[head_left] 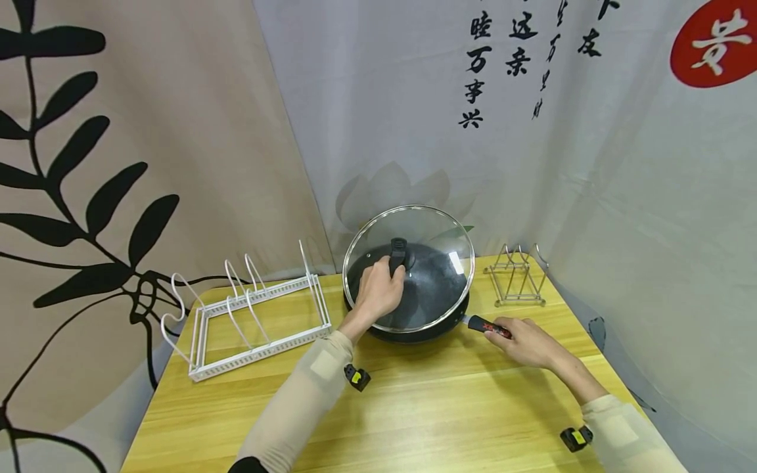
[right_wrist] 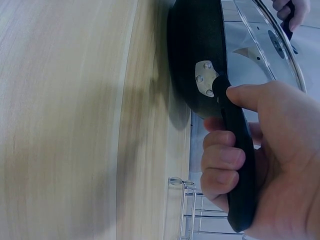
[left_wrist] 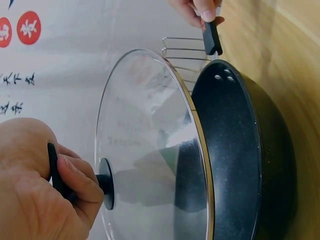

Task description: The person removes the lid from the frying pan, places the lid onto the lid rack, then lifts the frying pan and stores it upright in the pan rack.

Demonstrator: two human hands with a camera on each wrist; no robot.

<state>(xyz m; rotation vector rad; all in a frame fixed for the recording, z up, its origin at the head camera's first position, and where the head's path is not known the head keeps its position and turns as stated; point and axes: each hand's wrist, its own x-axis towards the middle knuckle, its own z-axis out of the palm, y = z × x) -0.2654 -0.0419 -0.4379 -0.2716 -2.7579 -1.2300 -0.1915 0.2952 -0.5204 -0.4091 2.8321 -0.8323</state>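
My left hand (head_left: 380, 289) grips the black handle (head_left: 398, 253) of a round glass lid (head_left: 434, 226) with a metal rim. In the left wrist view the lid (left_wrist: 145, 100) is tilted above a black frying pan (left_wrist: 227, 145), apart from most of its rim. My right hand (head_left: 526, 341) holds the pan's black handle (head_left: 489, 326); the right wrist view shows the fingers (right_wrist: 222, 157) wrapped round it and the thumb along its top. Three rivets (right_wrist: 200, 78) fix the handle to the pan's side.
On the left of the wooden table (head_left: 402, 407) stands a white rack (head_left: 260, 355) with upright wire dividers. A small metal wire rack (head_left: 519, 279) stands at the back right, beyond the pan handle. A printed curtain (head_left: 390, 131) hangs behind the table.
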